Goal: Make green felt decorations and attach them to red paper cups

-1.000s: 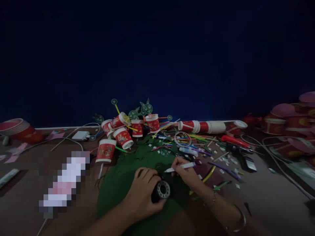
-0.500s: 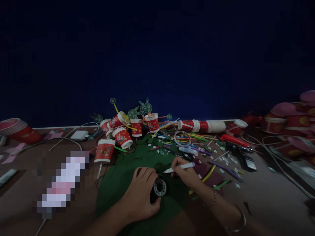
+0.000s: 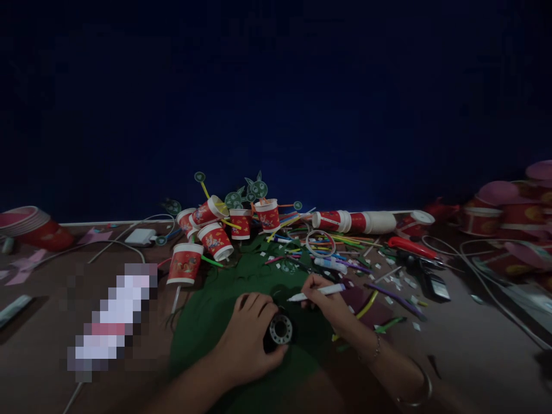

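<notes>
My left hand [image 3: 248,336] is closed around a small black round roll with a pale ring on its face [image 3: 280,330], pressing it onto a dark green sheet [image 3: 207,322] in the lower middle of the head view. My right hand [image 3: 330,302] pinches a white pen [image 3: 317,292] whose tip points left, just above the roll. The two hands sit close together, with the pen tip a short way from the left fingers.
Several red paper cups [image 3: 215,238] with straws lie behind the green sheet. A stack of cups [image 3: 357,221] lies on its side. Coloured straws [image 3: 328,241], paper scraps, a red cutter [image 3: 409,247], cables [image 3: 474,253] and a white charger [image 3: 140,237] litter the brown surface.
The roll under my left hand shifted slightly up and left since the earliest frame. The pen hand barely moved.
</notes>
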### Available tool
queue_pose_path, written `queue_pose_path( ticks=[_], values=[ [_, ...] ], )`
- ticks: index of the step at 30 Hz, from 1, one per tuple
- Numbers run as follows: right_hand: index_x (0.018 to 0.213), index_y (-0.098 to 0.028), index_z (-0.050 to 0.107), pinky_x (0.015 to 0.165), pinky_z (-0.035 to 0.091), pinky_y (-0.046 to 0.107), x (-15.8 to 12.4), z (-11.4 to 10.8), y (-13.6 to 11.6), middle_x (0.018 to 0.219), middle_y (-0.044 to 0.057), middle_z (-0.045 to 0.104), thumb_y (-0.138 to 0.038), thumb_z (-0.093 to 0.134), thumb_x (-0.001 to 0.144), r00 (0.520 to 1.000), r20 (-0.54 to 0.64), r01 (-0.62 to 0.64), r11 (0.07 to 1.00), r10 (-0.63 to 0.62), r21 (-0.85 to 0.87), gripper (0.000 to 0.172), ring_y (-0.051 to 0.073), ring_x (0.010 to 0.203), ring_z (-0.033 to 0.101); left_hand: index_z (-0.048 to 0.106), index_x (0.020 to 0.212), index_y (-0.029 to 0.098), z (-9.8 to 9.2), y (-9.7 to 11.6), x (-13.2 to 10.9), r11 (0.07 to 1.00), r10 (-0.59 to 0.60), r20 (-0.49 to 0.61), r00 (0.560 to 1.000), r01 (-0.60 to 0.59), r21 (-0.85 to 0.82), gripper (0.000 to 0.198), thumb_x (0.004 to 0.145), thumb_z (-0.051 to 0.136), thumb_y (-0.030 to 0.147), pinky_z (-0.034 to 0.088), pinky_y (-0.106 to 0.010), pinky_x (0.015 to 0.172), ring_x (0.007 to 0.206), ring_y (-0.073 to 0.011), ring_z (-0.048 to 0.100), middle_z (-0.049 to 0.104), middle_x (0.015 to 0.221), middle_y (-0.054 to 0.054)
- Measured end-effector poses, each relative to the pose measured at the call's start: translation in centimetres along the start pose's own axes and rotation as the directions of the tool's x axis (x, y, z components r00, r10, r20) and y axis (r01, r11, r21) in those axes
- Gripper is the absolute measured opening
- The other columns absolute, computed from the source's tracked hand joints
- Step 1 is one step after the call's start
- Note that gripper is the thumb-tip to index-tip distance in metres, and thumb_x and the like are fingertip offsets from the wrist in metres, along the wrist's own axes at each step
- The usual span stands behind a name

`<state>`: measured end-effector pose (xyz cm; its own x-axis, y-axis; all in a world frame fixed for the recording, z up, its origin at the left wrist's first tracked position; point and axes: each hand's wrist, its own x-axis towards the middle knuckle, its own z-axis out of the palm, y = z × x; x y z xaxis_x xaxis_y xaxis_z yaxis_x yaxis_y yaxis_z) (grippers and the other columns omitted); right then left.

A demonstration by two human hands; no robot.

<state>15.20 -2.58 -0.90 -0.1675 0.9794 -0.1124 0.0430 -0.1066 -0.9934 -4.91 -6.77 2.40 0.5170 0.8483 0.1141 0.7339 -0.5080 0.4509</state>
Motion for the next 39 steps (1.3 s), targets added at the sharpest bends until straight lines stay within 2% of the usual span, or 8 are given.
queue_pose_path(
  ticks=[2, 5, 11, 16, 22, 30, 36, 39],
  values=[
    [0.065, -0.019, 0.049, 0.05, 0.032, 0.022, -0.4, 0.0, -0.6, 0.052, -0.003, 0.055, -0.029, 0.054, 0.074, 1.0, 0.011, 0.015, 1.0, -0.015, 0.005, 0.015, 0.011, 0.049, 0.045, 0.051, 0.092, 0.022, 0.1, -0.1, 0.0, 1.0, -0.006, -0.002, 1.0, 0.006, -0.001, 0.033, 0.062, 0.064, 0.03, 0.028, -0.042, 0.091, 0.101, -0.0263, 0.045, 0.054, 0.105, -0.006],
    [0.064, -0.019, 0.049, 0.048, 0.03, 0.021, -1.5, 0.4, -2.0, 0.052, -0.005, 0.048, -0.025, 0.054, 0.072, 0.992, 0.101, 0.079, 0.994, -0.072, -0.071, 0.012, 0.01, 0.049, 0.041, 0.051, 0.088, 0.022, 0.2, -0.2, 0.1, 1.0, -0.019, 0.006, 1.0, 0.019, 0.004, 0.032, 0.06, 0.064, 0.029, 0.03, -0.041, 0.087, 0.096, -0.0258, 0.046, 0.055, 0.099, -0.005],
    [0.061, -0.019, 0.05, 0.052, 0.032, 0.021, -3.4, 2.1, -3.4, 0.056, -0.004, 0.05, -0.012, 0.053, 0.069, 0.965, 0.206, 0.236, 0.87, -0.16, -0.432, 0.01, 0.011, 0.054, 0.046, 0.05, 0.087, 0.021, 0.2, -0.3, 0.2, 1.0, 0.009, 0.013, 1.0, -0.009, -0.002, 0.027, 0.064, 0.062, 0.031, 0.032, -0.039, 0.082, 0.093, -0.0243, 0.046, 0.055, 0.096, -0.005],
    [0.064, -0.02, 0.051, 0.057, 0.035, 0.023, -3.4, 2.6, -2.9, 0.062, -0.003, 0.053, -0.012, 0.052, 0.07, 0.938, 0.248, 0.336, 0.806, -0.24, -0.488, 0.01, 0.012, 0.06, 0.05, 0.05, 0.085, 0.021, -0.1, -0.3, 0.3, 1.0, 0.008, 0.028, 1.0, -0.008, 0.019, 0.027, 0.065, 0.063, 0.034, 0.032, -0.038, 0.081, 0.092, -0.024, 0.046, 0.054, 0.093, -0.004],
    [0.073, -0.02, 0.053, 0.062, 0.037, 0.023, -3.5, 2.8, -2.3, 0.071, 0.0, 0.056, -0.013, 0.054, 0.072, 0.91, 0.323, 0.402, 0.747, -0.26, -0.53, 0.007, 0.014, 0.069, 0.054, 0.05, 0.08, 0.021, -0.2, -0.6, 0.3, 1.0, 0.026, 0.026, 0.999, -0.026, 0.018, 0.026, 0.065, 0.064, 0.036, 0.032, -0.037, 0.08, 0.089, -0.023, 0.047, 0.054, 0.09, -0.003],
    [0.069, -0.019, 0.055, 0.061, 0.037, 0.022, -3.2, 3.0, -2.4, 0.067, -0.002, 0.056, -0.013, 0.055, 0.072, 0.92, 0.322, 0.367, 0.773, -0.222, -0.517, 0.007, 0.013, 0.066, 0.053, 0.052, 0.078, 0.021, -0.2, -1.0, 0.5, 0.999, 0.038, 0.013, 0.999, -0.038, 0.006, 0.027, 0.068, 0.063, 0.044, 0.031, -0.037, 0.08, 0.09, -0.0224, 0.047, 0.055, 0.09, -0.003],
    [0.069, -0.018, 0.057, 0.051, 0.035, 0.018, -2.3, 2.8, -3.1, 0.061, -0.004, 0.056, -0.014, 0.052, 0.073, 0.937, 0.346, 0.221, 0.845, -0.045, -0.488, 0.008, 0.01, 0.056, 0.049, 0.055, 0.081, 0.022, 0.0, -1.2, 0.5, 1.0, 0.008, 0.015, 1.0, -0.008, 0.008, 0.039, 0.056, 0.073, 0.045, 0.03, -0.037, 0.08, 0.089, -0.0224, 0.048, 0.056, 0.091, -0.001],
    [0.068, -0.019, 0.058, 0.049, 0.034, 0.018, -1.6, 2.8, -3.6, 0.058, -0.004, 0.056, -0.014, 0.052, 0.071, 0.926, 0.378, 0.208, 0.828, 0.005, -0.52, 0.008, 0.009, 0.054, 0.049, 0.056, 0.083, 0.022, -0.1, -1.2, 0.6, 1.0, 0.006, 0.025, 1.0, -0.006, 0.011, 0.041, 0.055, 0.074, 0.046, 0.03, -0.037, 0.08, 0.09, -0.0226, 0.048, 0.056, 0.092, -0.001]
  ],
)
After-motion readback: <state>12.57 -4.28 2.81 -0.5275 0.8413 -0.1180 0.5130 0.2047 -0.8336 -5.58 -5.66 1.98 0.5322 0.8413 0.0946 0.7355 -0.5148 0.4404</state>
